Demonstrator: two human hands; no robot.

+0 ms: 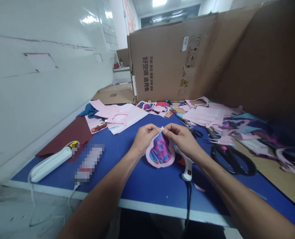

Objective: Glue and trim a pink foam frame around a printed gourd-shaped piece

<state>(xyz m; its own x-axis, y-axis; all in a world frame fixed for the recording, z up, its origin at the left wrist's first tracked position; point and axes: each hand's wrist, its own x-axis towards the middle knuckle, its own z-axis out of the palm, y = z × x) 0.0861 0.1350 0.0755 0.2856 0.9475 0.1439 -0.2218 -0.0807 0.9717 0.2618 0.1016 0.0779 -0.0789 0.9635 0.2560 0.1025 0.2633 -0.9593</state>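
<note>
Both hands pinch the narrow top end of a pear-shaped fabric patch (161, 151), which has a pink border around a shiny blue and purple middle. My left hand (145, 137) is closed on the upper left edge, thumb and forefinger together. On the upper right edge my right hand (181, 136) grips in the same way, its thumb tip near the left one. The wide lower end of the patch points toward me over the blue table. Beneath my right hand and wrist lies a white glue gun (187, 171) with a dark cord; its front part is partly hidden.
Black-handled scissors (233, 161) lie to the right, with smaller scissors (195, 132) farther back. Pink sheets (127, 114) and scraps (204, 114) cover the rear and right. A white power strip (52, 164) lies left on maroon material (65, 137). Cardboard (167, 63) stands behind.
</note>
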